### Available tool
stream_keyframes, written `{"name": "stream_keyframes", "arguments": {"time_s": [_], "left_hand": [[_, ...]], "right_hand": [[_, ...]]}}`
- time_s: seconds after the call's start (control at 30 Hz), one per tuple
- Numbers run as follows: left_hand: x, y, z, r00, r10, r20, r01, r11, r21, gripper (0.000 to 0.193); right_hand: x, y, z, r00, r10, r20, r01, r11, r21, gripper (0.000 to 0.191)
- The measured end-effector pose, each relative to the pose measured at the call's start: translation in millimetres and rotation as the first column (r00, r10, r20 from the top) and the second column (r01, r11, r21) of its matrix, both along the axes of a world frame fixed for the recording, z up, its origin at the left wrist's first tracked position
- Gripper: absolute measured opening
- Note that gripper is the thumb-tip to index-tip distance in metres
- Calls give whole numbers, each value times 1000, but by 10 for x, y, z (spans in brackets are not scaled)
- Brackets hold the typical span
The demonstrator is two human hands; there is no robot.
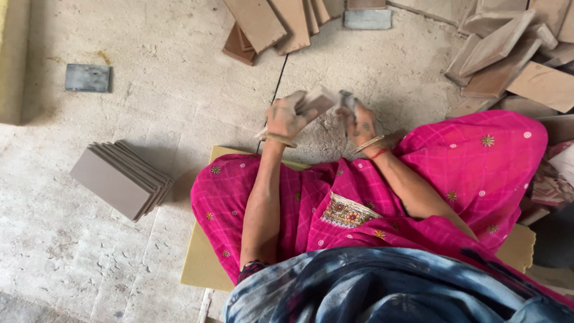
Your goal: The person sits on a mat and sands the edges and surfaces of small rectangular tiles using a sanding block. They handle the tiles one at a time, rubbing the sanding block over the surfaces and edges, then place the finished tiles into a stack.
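Tile [317, 100]: a flat, rectangular, pale grey-brown slab with a dusty matte face, held above the floor [179, 107] between both of our hands, in front of our knees. Its outline is blurred, so we cannot tell its edge condition.

Nearest to us, a blue-and-white mottled cloth [371, 287] covers the chest. Below it, a bright pink garment [478, 173] with small embroidered flowers drapes over the folded legs. We sit on a flat, pale yellow board [200, 263] with square corners.

Left hand [286, 119]: fingers curled and closed on the left end of the tile, with a metal bangle at the wrist. Right hand [359, 122]: fingers closed on the right end, with a bangle and a red thread at the wrist. Both hands are coated in grey dust.

Directly under the hands lies a small heap of loose grey powder [320, 140]. The floor is rough, pitted concrete with a dark joint running away from us.

To the left, a neat stack of grey tiles [119, 179] leans on edge. Farther left lies a small dark grey square block [88, 78]. At the far top, brown tiles [269, 24] overlap loosely; at the far right, a tumbled pile of tan tiles [508, 54] rests at mixed angles.
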State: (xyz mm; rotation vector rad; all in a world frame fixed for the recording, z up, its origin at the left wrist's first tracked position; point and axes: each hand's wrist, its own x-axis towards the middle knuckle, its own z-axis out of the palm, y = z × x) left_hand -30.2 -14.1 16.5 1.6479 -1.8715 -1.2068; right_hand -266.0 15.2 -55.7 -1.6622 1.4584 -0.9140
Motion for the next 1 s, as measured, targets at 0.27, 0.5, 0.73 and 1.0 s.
{"name": "stream_keyframes", "arguments": {"time_s": [0.27,0.5,0.73,1.0], "left_hand": [[235,231,106,884,81,-461,-203,954,-222,35],[220,271,151,961,9,-277,-100,944,-314,41],[251,329,24,975,-11,-220,-98,873,-478,43],[52,236,-354,997,-24,73,54,896,-441,27]], "right_hand": [[108,77,446,949,-79,306,143,970,-195,34],[382,160,1087,966,-148,-213,-1,818,-575,29],[738,126,1169,890,-180,-419,-144,761,-632,40],[1010,117,963,859,-176,-480,-264,652,-711,45]]}}
